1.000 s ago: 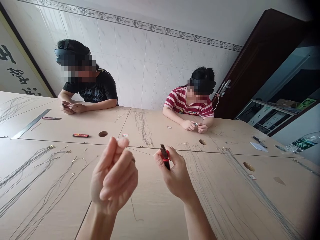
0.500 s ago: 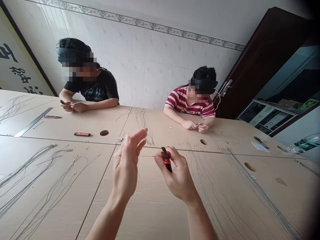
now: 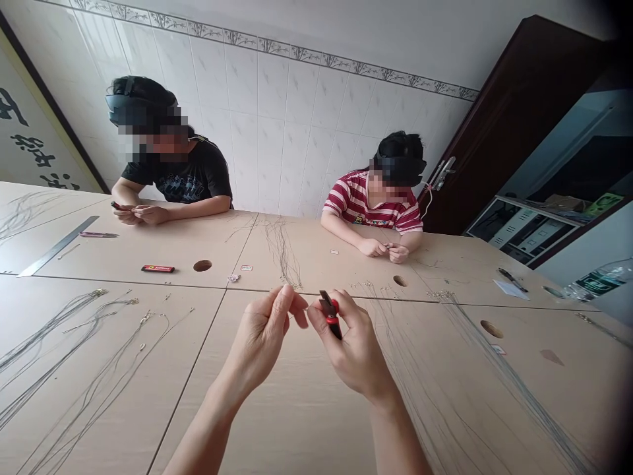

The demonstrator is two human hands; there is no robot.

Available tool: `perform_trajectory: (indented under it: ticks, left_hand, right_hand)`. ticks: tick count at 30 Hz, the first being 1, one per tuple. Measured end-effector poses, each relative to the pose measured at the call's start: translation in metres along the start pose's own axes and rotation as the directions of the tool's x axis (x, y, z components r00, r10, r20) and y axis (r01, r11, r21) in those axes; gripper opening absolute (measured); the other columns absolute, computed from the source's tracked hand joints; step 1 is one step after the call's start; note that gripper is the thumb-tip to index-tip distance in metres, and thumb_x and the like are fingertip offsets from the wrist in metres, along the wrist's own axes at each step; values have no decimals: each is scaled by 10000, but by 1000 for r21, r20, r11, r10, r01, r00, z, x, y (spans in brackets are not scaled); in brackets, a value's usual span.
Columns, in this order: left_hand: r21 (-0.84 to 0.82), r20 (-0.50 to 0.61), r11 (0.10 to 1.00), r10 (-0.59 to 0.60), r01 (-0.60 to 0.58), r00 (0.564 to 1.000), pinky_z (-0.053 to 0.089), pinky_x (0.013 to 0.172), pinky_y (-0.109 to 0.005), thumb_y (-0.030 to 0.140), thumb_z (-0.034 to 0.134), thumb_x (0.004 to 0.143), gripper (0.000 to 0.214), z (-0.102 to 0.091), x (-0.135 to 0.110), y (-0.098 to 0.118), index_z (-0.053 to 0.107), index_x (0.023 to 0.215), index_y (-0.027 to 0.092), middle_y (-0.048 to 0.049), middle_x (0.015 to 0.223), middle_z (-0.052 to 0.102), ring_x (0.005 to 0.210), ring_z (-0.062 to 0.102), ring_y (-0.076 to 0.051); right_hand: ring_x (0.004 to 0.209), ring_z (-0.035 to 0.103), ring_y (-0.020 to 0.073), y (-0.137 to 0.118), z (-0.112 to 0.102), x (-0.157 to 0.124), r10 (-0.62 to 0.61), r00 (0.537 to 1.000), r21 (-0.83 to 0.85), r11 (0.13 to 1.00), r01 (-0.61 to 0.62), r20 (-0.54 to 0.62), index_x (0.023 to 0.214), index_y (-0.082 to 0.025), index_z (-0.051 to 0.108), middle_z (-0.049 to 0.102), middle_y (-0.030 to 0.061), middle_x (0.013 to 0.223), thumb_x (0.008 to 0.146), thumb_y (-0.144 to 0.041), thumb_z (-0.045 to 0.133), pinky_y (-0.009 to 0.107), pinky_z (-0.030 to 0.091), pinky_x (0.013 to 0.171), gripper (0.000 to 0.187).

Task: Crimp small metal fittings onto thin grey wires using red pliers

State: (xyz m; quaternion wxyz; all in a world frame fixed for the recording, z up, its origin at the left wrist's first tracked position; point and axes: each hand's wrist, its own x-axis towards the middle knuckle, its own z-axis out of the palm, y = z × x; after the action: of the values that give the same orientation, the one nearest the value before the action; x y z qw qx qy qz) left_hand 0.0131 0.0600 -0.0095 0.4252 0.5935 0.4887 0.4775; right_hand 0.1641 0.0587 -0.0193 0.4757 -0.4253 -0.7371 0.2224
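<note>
The right hand (image 3: 349, 340) is clamped on red-and-black pliers (image 3: 334, 324), held above the tabletop (image 3: 277, 415) with their metal end toward the far side. Just left of it, the left hand (image 3: 262, 336) has thumb and fingers together; whether a fine strand sits between them is too small to tell. Thin grey strands (image 3: 54, 324) lie on the near left, and a long grey bundle (image 3: 524, 390) stretches across the right.

My pliers (image 3: 333, 320) combine dark metal with red-and-black plastic. Before me, the table (image 3: 281, 422) has a smooth, matt, wood-like surface; the ruler (image 3: 59, 245) is metal, the wall tiles (image 3: 244, 142) glossy.
</note>
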Motion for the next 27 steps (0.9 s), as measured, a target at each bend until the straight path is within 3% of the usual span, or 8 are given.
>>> perform_trajectory:
  ticks: [3, 6, 11, 17, 27]
  left_hand:
    - [-2, 36, 1000, 11, -11, 999, 306, 541, -259, 523, 390, 976, 484, 0, 0, 0, 541, 667, 182, 14, 600, 513, 548, 363, -115]
    - [17, 35, 1000, 0, -1, 999, 288, 514, -245, 452, 450, 954, 435, 0, 0, -1, 482, 614, 183, 31, 556, 440, 530, 343, -105]
    - [-11, 60, 999, -35, 35, 998, 255, 473, -215, 336, 542, 888, 251, -5, 0, -1, 542, 694, 178, 49, 563, 446, 508, 321, -86]
    - [-41, 109, 998, -37, 42, 993, 255, 478, -215, 381, 559, 902, 274, -9, 0, -2, 550, 725, 173, 47, 573, 459, 518, 311, -84]
    - [-80, 68, 996, -21, 26, 997, 242, 474, -210, 399, 572, 915, 286, -9, 0, -2, 557, 739, 175, 51, 582, 484, 518, 314, -76]
  right_hand:
    - [696, 473, 154, 0, -1, 1, 3, 1000, -12, 1000, -2, 14, 779, -225, 475, 526, -12, 726, 953, -236, 512, 299, 416, 707, 178]
    - [696, 462, 151, 0, -2, 1, 2, 999, -12, 1000, -2, 32, 767, -223, 465, 508, -17, 720, 952, -225, 509, 289, 404, 695, 190]
    - [692, 443, 148, 0, -2, 1, 21, 999, 0, 1000, -21, 42, 758, -219, 463, 487, -21, 712, 947, -217, 510, 287, 390, 684, 195]
    - [686, 457, 150, 0, -3, 3, 45, 998, 12, 999, -46, 48, 765, -219, 496, 492, -19, 695, 955, -262, 507, 289, 398, 670, 196]
    - [709, 515, 150, 1, -5, 2, 64, 998, 39, 997, -64, 16, 842, -217, 570, 563, -10, 724, 957, -318, 520, 283, 404, 664, 161]
